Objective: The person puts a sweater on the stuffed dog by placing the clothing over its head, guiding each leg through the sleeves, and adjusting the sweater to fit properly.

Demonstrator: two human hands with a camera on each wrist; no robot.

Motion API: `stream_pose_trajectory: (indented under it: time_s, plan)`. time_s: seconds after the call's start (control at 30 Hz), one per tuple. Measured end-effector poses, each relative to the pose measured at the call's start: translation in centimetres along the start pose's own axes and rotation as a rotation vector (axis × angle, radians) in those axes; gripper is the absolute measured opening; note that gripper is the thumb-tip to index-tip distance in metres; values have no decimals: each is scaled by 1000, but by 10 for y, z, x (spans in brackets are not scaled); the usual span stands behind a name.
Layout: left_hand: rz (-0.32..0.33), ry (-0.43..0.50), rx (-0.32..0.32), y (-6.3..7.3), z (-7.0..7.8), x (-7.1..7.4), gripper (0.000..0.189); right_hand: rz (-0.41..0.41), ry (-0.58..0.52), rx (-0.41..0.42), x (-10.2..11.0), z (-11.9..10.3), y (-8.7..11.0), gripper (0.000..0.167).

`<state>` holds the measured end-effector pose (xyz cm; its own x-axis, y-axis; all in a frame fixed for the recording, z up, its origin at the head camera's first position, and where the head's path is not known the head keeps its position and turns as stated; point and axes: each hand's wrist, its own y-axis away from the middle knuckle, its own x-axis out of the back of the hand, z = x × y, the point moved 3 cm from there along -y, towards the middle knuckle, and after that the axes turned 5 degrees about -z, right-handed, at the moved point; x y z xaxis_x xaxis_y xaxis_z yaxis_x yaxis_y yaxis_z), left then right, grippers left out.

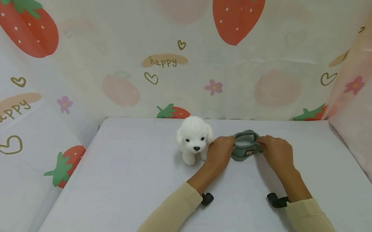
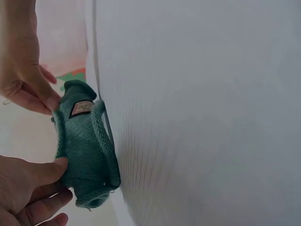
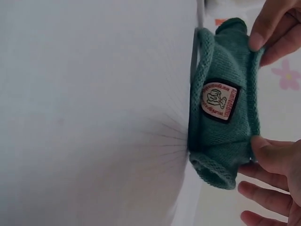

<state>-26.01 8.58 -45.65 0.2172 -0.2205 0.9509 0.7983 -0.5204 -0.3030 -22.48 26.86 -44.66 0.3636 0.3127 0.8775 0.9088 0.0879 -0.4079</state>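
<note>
From where I stand, the work looks to be at an early stage. A small green knitted sweater is right of the frame's middle, upright on the white table, its lower edge seeming to meet the tabletop. Both hands are busy with it: the left hand pinches the rim at the sweater's left end in the frame, and the right hand pinches it at the right end. In the wrist views, each thumb presses against the rolled edge while some fingers hang loosely apart.

What is done, as far as I can judge, is the getting ready: the sweater has a grip on each side, and the rim is stretched into a wide loop facing upward. The sewn patch lies flat on the side turned to the person, nearer the right hand.

The white toy dog stands near the middle of the frame, just beyond the left hand, with nothing on its body that I can see. The sweater is apart from it, so any work on the dog itself appears not yet begun.
</note>
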Motion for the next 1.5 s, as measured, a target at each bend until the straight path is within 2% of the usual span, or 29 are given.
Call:
stream_pose_trajectory:
  time_s: [0.13,0.27,0.5,0.67,0.9,1.03,1.33,1.5]
  plan:
    - [22,20,0,2,-2,3,9,-16,-20,-3,0,1,1,12]
    - [33,33,-5,5,-3,6,13,-15,-34,3,3,-1,3,13]
    - [102,66,-32,14,-1,14,12,59,-49,60,19,-9,11,11]
    - [163,65,-45,21,2,26,6,112,-54,85,33,-17,15,11]
    - [224,62,-58,31,6,60,3,180,-43,106,61,-35,16,16]
    - [276,78,-82,39,5,82,12,209,-31,106,75,-46,16,18]
    - [414,185,-107,58,-16,125,22,289,-56,141,96,-83,10,18]
    - [475,138,-128,64,-28,147,22,319,-79,183,102,-101,1,18]
